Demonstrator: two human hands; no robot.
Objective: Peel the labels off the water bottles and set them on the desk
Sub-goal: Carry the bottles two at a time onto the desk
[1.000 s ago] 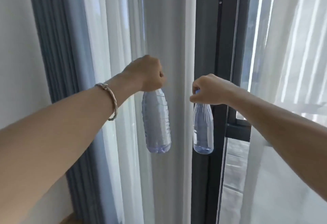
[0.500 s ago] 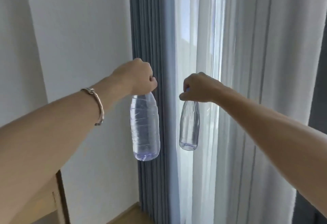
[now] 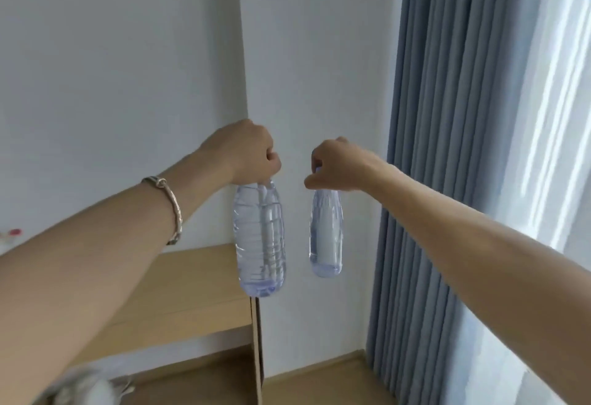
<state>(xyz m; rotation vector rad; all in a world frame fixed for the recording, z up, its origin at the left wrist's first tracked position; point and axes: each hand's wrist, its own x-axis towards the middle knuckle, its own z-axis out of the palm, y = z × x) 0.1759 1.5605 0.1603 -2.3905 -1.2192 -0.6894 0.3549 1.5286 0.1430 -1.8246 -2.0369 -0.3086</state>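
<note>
Two bare water bottles [image 3: 259, 238] [image 3: 325, 231] hang by their necks from curled fingers [image 3: 270, 161] [image 3: 315, 177] of both hands.

White wall [image 3: 128, 52], blue curtain [image 3: 431, 148], perhaps wooden desk [image 3: 192, 276]

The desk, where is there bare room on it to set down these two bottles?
The wooden desk shows bare top from the white wall at its back to its front edge, below the left-hand bottle. Its right end is closest to both bottles. Small items sit at the far left; the left forearm hides the rest.
</note>
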